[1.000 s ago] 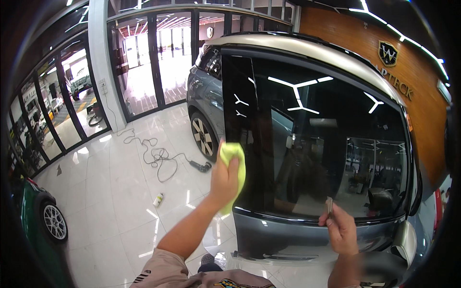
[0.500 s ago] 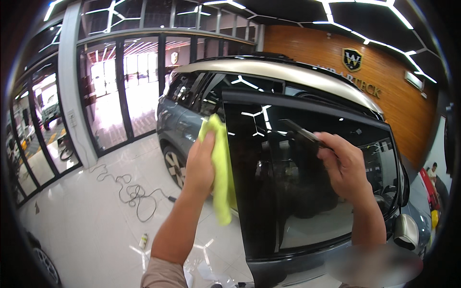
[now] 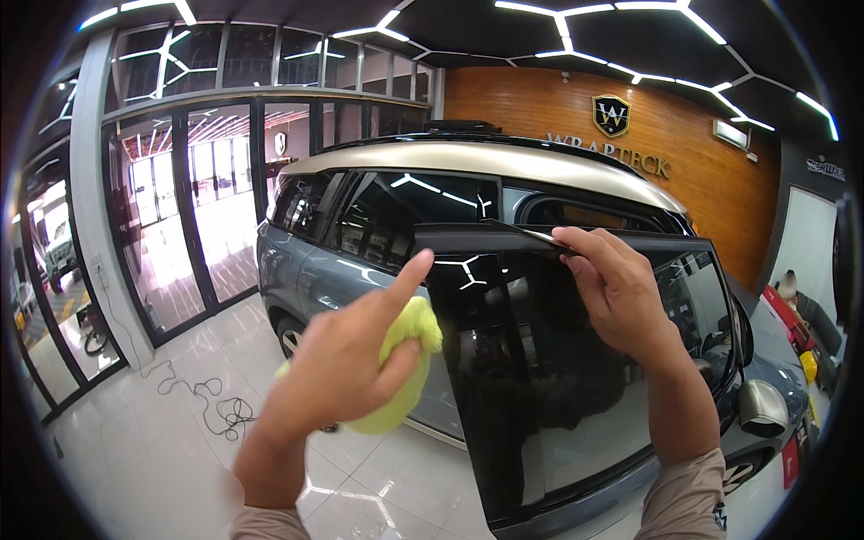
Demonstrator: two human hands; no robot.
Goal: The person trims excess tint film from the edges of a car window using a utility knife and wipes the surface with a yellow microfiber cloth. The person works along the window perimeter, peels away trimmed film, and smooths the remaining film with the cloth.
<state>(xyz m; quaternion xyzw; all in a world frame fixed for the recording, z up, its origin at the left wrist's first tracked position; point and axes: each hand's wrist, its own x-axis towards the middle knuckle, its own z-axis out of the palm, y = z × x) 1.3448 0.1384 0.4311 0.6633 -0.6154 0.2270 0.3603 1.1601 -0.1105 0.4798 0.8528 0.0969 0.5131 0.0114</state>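
Note:
A car door (image 3: 576, 513) with dark window glass (image 3: 540, 378) stands open in front of me. In my right hand (image 3: 616, 283), a thin, flat, dark tool (image 3: 537, 236) is pinched between thumb and fingers, its tip at the upper edge of the door's window frame. Its exact kind is not clear. My left hand (image 3: 346, 351) holds a bunched yellow-green cloth (image 3: 396, 409) against the palm. The index finger of that hand stretches up towards the window frame's top left corner; whether it touches is unclear.
Behind the door stands the grey-blue car body (image 3: 337, 279) with a pale gold roof (image 3: 468, 159). A side mirror (image 3: 761, 407) sticks out at the right. A loose black cable (image 3: 209, 389) lies on the tiled floor (image 3: 144, 468). Glass doors (image 3: 216, 198) line the left.
The tool in my right hand has gone from over the glass up to the frame's top edge. My left hand has turned, bunched the hanging cloth and stretched out its index finger. The view has shifted.

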